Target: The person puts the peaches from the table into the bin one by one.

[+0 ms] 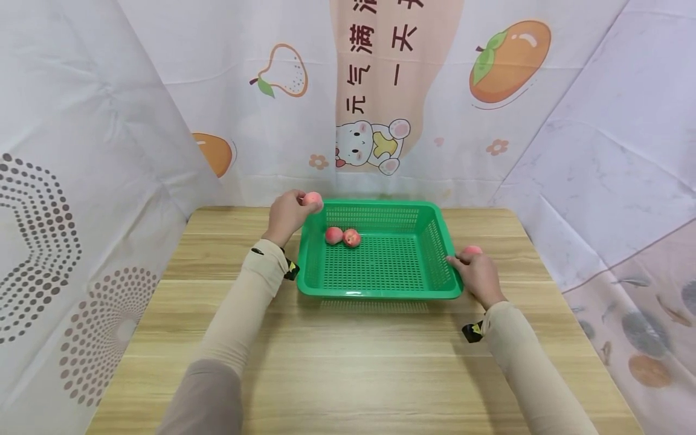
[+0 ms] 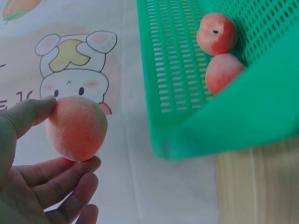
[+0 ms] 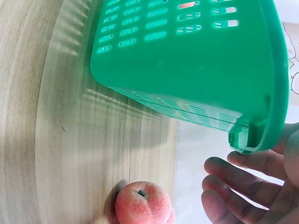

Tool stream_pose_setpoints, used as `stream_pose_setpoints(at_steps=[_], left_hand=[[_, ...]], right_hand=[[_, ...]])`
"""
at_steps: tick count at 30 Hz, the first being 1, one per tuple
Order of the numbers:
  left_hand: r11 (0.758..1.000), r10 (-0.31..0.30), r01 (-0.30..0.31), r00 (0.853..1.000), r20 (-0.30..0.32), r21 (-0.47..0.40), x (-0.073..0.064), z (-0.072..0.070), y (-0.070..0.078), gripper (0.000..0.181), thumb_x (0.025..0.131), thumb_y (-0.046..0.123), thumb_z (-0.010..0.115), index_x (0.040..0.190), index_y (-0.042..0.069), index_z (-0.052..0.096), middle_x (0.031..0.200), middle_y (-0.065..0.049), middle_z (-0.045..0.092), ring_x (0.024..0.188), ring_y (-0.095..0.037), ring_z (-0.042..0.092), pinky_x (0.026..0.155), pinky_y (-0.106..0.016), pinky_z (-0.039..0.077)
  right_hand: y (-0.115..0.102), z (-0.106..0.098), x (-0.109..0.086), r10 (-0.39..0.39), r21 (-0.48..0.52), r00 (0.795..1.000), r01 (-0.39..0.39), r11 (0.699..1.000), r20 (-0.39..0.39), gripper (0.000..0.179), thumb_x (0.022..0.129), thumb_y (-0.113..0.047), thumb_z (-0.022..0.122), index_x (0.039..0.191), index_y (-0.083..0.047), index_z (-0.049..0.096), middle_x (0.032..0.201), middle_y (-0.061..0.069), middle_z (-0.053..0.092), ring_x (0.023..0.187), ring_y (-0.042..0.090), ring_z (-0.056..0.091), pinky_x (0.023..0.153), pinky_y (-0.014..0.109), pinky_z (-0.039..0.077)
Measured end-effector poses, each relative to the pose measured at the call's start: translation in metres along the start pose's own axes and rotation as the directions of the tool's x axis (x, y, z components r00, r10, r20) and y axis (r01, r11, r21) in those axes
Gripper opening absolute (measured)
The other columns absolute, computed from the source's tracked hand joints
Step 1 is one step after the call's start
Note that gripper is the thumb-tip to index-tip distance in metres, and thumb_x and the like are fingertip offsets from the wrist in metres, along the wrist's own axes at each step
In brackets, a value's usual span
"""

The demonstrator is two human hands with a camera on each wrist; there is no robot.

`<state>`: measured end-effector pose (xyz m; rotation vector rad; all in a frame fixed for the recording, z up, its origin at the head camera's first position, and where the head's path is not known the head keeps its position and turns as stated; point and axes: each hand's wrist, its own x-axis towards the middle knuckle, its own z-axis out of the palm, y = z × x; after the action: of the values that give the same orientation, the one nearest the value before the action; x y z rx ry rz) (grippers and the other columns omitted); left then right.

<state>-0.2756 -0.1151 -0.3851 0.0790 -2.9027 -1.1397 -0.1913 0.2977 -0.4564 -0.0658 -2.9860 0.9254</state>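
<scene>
A green plastic basket [image 1: 380, 294] with slotted walls stands on the table, and two red-pink peaches [image 1: 334, 235] [image 2: 217, 33] lie together inside it, toward its left. Near the basket's back left corner, my left hand [image 1: 285, 217] holds a pale pink peach [image 2: 77, 128] between thumb and fingertips, outside the wall. At the right side, my right hand [image 1: 481, 279] grips the basket's rim, thumb over the edge and fingers outside. Beyond that hand, a peach [image 3: 143, 204] rests on the table; part of another pink surface shows behind it.
The wooden table [image 1: 348, 374] reaches back to a white fruit-printed cloth [image 1: 228, 90]. Similar pale cloths hang along the left and right sides. Each wrist carries a small black camera [image 1: 472, 331] on a strap.
</scene>
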Motion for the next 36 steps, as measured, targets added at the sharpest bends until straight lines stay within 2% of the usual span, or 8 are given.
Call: stream_pose_setpoints(at_steps=[4,11,18,22,26,29,34,36], left_hand=[[1.000,0.008,-0.008,1.000,0.019,-0.015,0.002,0.007,0.004,0.056,0.089,0.046,0.067,0.127,0.005,0.061,0.116,-0.012,0.067,0.101,-0.027,0.060,0.088,-0.042,0.049],[1.000,0.024,-0.024,0.999,0.039,-0.006,0.004,0.021,0.011,0.053,0.088,0.045,0.069,0.122,0.005,0.063,0.111,-0.010,0.068,0.098,-0.026,0.060,0.086,-0.041,0.049],[1.000,0.026,-0.025,0.999,0.045,-0.018,0.004,0.035,0.013,0.048,0.087,0.042,0.071,0.117,0.006,0.066,0.106,-0.009,0.068,0.093,-0.025,0.058,0.083,-0.040,0.049],[0.999,0.043,-0.044,0.998,0.047,0.023,0.006,0.043,0.013,0.045,0.087,0.042,0.070,0.113,0.006,0.066,0.102,-0.009,0.068,0.091,-0.026,0.058,0.082,-0.040,0.048],[0.995,0.047,-0.052,0.997,0.056,0.089,0.007,0.051,0.013,0.045,0.087,0.043,0.069,0.113,0.006,0.066,0.105,-0.009,0.068,0.094,-0.026,0.060,0.083,-0.040,0.049],[0.993,0.026,-0.033,0.997,0.067,0.112,0.007,0.055,0.012,0.047,0.087,0.044,0.069,0.117,0.007,0.065,0.111,-0.009,0.068,0.099,-0.027,0.061,0.084,-0.041,0.050],[0.988,-0.006,-0.009,0.995,0.097,0.152,0.006,0.059,0.011,0.051,0.088,0.041,0.069,0.124,0.005,0.063,0.120,-0.012,0.066,0.107,-0.029,0.062,0.089,-0.042,0.051],[0.982,0.001,-0.023,0.993,0.114,0.187,0.006,0.060,0.011,0.052,0.089,0.041,0.069,0.126,0.005,0.062,0.121,-0.012,0.066,0.106,-0.028,0.062,0.088,-0.041,0.051]], right_hand=[[-0.001,0.000,-0.001,0.004,0.003,1.000,-0.004,1.000,0.009,0.047,0.099,-0.033,0.057,0.120,0.007,0.065,0.113,0.027,0.068,0.086,0.030,0.062,0.074,0.037,0.047],[-0.002,-0.001,0.001,-0.004,0.010,1.000,0.004,1.000,0.010,0.047,0.099,-0.033,0.056,0.121,0.008,0.064,0.119,0.028,0.065,0.099,0.038,0.062,0.084,0.050,0.048],[-0.003,-0.001,0.002,0.012,-0.006,1.000,-0.012,1.000,0.023,0.047,0.099,-0.033,0.056,0.122,0.007,0.064,0.117,0.028,0.066,0.089,0.032,0.062,0.076,0.041,0.048],[-0.002,-0.001,0.002,0.017,-0.002,1.000,-0.017,1.000,0.020,0.046,0.099,-0.033,0.057,0.122,0.007,0.064,0.115,0.027,0.067,0.086,0.030,0.062,0.074,0.038,0.047],[-0.002,0.000,0.001,0.020,0.012,1.000,-0.021,1.000,0.013,0.047,0.099,-0.033,0.057,0.122,0.007,0.064,0.119,0.028,0.065,0.094,0.034,0.063,0.081,0.046,0.048],[-0.003,0.001,0.000,0.026,0.018,1.000,-0.027,0.999,0.017,0.047,0.099,-0.033,0.057,0.123,0.007,0.063,0.121,0.028,0.064,0.098,0.035,0.062,0.084,0.048,0.048],[-0.003,0.001,-0.001,0.031,0.018,0.999,-0.032,0.999,0.025,0.047,0.099,-0.033,0.057,0.123,0.007,0.063,0.119,0.028,0.065,0.091,0.032,0.062,0.077,0.040,0.048],[-0.003,0.001,-0.001,0.033,0.014,0.999,-0.033,0.999,0.022,0.046,0.098,-0.033,0.058,0.123,0.006,0.063,0.118,0.027,0.066,0.088,0.030,0.062,0.074,0.036,0.046]])
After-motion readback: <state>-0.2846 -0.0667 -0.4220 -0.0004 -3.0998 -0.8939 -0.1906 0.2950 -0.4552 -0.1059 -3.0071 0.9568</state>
